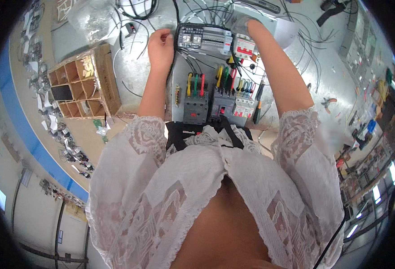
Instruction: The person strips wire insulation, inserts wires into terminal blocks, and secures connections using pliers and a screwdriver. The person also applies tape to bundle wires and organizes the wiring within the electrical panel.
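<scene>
A metal mounting panel (pixel 178 99) carrying electrical parts lies in front of me. My left hand (pixel 160 48) is at its upper left, fingers curled together beside a black wire bundle (pixel 174 49); whatever they hold is too small to make out. My right hand (pixel 247 28) reaches over the upper right, just above a white circuit breaker (pixel 244 47) with red levers. Something grey, perhaps a glove, covers its fingers and hides their pose. A terminal row (pixel 216 40) sits between the hands. Nearer me are a dark contactor (pixel 196 107) and a second one (pixel 223 104), with yellow, green and red wire ends.
A cardboard box (pixel 110 80) with compartments stands on the left. A screwdriver (pixel 259 101) lies along the panel's right side, and pliers (pixel 328 104) farther right. Loose black wires (pixel 312 45) spread at the upper right. A clear plastic bag (pixel 89 20) is at the upper left.
</scene>
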A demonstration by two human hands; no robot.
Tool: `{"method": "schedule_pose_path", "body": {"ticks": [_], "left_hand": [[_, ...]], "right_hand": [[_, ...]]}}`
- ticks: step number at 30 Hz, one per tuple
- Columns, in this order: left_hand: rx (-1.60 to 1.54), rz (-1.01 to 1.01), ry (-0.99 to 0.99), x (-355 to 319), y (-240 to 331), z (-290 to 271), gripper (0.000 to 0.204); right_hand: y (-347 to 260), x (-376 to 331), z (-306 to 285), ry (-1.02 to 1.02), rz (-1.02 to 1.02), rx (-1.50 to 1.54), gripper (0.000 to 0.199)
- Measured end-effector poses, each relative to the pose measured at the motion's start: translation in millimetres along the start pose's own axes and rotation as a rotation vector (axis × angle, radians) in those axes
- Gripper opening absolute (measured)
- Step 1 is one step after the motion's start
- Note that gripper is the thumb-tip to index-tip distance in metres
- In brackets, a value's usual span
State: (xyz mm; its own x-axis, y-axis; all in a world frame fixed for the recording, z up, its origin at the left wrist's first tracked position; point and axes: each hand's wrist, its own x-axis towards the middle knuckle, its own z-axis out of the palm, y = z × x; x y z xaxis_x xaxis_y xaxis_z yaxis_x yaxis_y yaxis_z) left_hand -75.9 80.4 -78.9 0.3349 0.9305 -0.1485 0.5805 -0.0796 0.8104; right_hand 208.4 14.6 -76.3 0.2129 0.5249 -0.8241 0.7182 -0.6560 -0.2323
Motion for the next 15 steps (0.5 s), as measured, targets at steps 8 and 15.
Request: {"method": "schedule_pose_path", "body": {"ticks": [8,15], "left_hand": [[-0.125,-0.340,-0.367,28.6,-14.8,9.0,0.028],[-0.291,-0.330,-0.346,27.4,-2.9,13.1,0.020]], "right_hand": [[10.9,-6.0,18.8,0.267,-0.134,0.277,0.036],[11.3,-52.3,34.8,0.701,-0.342,0.300,0.027]]}}
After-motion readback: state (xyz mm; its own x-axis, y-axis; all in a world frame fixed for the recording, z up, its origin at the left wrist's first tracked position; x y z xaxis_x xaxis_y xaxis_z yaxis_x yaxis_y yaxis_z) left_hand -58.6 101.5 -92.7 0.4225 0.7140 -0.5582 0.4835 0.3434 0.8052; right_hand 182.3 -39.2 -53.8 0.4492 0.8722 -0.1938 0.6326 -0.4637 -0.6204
